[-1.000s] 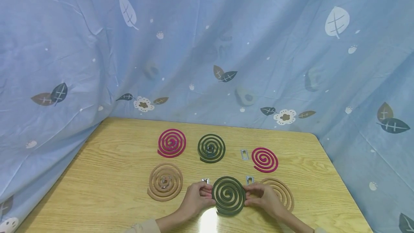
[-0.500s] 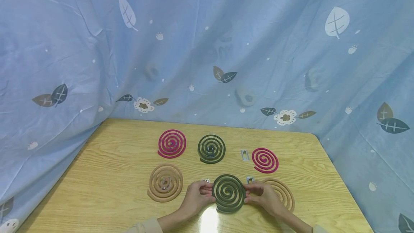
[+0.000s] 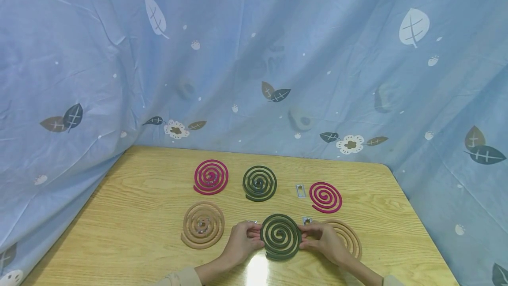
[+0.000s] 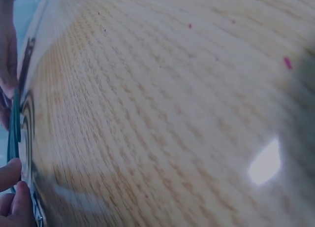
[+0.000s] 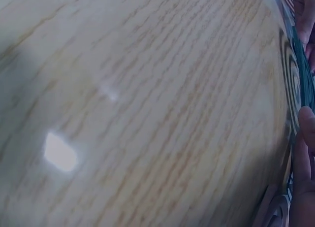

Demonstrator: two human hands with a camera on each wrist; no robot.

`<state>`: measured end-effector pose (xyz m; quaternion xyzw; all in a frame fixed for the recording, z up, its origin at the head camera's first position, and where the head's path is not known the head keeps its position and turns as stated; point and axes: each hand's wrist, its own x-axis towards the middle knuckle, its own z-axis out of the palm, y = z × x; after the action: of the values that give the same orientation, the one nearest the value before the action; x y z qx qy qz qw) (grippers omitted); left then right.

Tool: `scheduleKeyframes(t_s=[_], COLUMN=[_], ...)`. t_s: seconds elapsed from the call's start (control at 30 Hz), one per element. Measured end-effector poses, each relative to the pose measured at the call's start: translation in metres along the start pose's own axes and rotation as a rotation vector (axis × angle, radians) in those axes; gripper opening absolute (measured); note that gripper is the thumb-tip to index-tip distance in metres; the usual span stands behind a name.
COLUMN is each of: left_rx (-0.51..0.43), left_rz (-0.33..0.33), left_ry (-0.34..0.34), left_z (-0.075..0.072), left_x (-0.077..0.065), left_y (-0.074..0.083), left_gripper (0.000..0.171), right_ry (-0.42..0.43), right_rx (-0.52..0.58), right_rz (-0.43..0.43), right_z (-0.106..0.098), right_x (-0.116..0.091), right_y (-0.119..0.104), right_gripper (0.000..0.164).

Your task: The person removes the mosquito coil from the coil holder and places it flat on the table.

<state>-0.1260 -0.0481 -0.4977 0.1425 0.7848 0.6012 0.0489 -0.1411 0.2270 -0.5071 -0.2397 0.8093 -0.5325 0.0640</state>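
Wood-grained table (image 3: pixel 139 180) is overhung by the left hand (image 3: pixel 239 244) and right hand (image 3: pixel 327 244); between them, just above the surface, a green coil (image 3: pixel 280 234) is pinched at opposite edges by fingers and thumbs. Three coils (image 3: pixel 211 176) at left are judged seated; a tan coil (image 3: pixel 354 238), a pink coil (image 3: pixel 324 197) and three bare metal plates (image 3: pixel 307 221) are left. Since the first frame, the green coil has been shifted slightly away from the near edge; both grips are unchanged.

Coil (image 3: pixel 280 234) between hands (image 3: pixel 240 242) (image 3: pixel 326 242), second coil (image 3: pixel 203 223) left, third coil (image 3: pixel 349 234) right, three coils (image 3: pixel 259 183) behind, on table (image 3: pixel 139 215)
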Motion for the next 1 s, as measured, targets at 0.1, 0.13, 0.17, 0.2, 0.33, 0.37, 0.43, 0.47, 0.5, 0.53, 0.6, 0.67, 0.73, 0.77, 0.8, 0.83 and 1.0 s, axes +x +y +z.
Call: scheduleKeyframes(t_s=[0.1, 0.13, 0.17, 0.2, 0.33, 0.37, 0.43, 0.47, 0.5, 0.53, 0.6, 0.67, 0.73, 0.77, 0.8, 0.83, 1.0], left_rx=[0.02, 0.026, 0.031, 0.037, 0.05, 0.052, 0.057, 0.06, 0.064, 0.069, 0.081, 0.098, 0.11, 0.116, 0.12, 0.124, 0.138], left_rz=[0.012, 0.014, 0.014, 0.014, 0.014, 0.014, 0.006, 0.001, -0.004, -0.008, -0.015, -0.016, -0.016, -0.015, -0.014, -0.012, 0.009], left_ry=[-0.006, -0.008, -0.011, -0.014, -0.028, -0.031, -0.038, -0.041, -0.045, -0.05, -0.056, -0.06, -0.062, -0.061, -0.063, -0.063, -0.068], left_z=[0.0, 0.0, -0.001, -0.001, -0.002, -0.002, -0.003, -0.003, -0.003, -0.003, -0.004, -0.004, -0.004, -0.005, -0.005, -0.005, -0.006], left_x=[0.0, 0.0, 0.0, 0.0, 0.0, 0.0, 0.0, 0.001, 0.001, 0.002, 0.002, 0.003, 0.003, 0.003, 0.004, 0.004, 0.006], left_y=[0.001, 0.001, 0.002, 0.002, 0.003, 0.003, 0.003, 0.003, 0.002, 0.002, 0.003, 0.004, 0.005, 0.005, 0.005, 0.005, 0.002], left_gripper=[0.035, 0.035, 0.035, 0.035, 0.035, 0.035, 0.035, 0.035, 0.035, 0.035, 0.035, 0.035, 0.034, 0.034, 0.034, 0.035, 0.035], right_ry=[-0.004, -0.005, -0.006, -0.008, -0.008, -0.009, -0.01, -0.009, -0.009, -0.009, -0.009, -0.009, -0.008, -0.008, -0.008, -0.007, -0.01], right_rx=[-0.011, -0.014, -0.022, -0.025, -0.052, -0.055, -0.049, -0.051, -0.046, -0.047, -0.05, -0.071, -0.084, -0.087, -0.091, -0.09, -0.077], right_rz=[-0.002, 0.0, 0.003, 0.012, 0.043, 0.052, 0.071, 0.079, 0.088, 0.098, 0.121, 0.138, 0.154, 0.16, 0.163, 0.166, 0.173], right_z=[0.0, 0.0, 0.0, 0.001, 0.002, 0.002, 0.002, 0.002, 0.003, 0.003, 0.003, 0.003, 0.003, 0.003, 0.003, 0.003, 0.003], right_x=[0.001, 0.001, 0.002, 0.002, 0.004, 0.005, 0.007, 0.007, 0.008, 0.009, 0.011, 0.012, 0.013, 0.013, 0.013, 0.013, 0.012], right_y=[-0.002, -0.002, -0.003, -0.005, -0.009, -0.01, -0.013, -0.013, -0.014, -0.015, -0.017, -0.018, -0.019, -0.019, -0.019, -0.019, -0.017], right_gripper=[0.043, 0.043, 0.043, 0.043, 0.044, 0.045, 0.045, 0.046, 0.047, 0.048, 0.05, 0.053, 0.053, 0.053, 0.053, 0.053, 0.053])
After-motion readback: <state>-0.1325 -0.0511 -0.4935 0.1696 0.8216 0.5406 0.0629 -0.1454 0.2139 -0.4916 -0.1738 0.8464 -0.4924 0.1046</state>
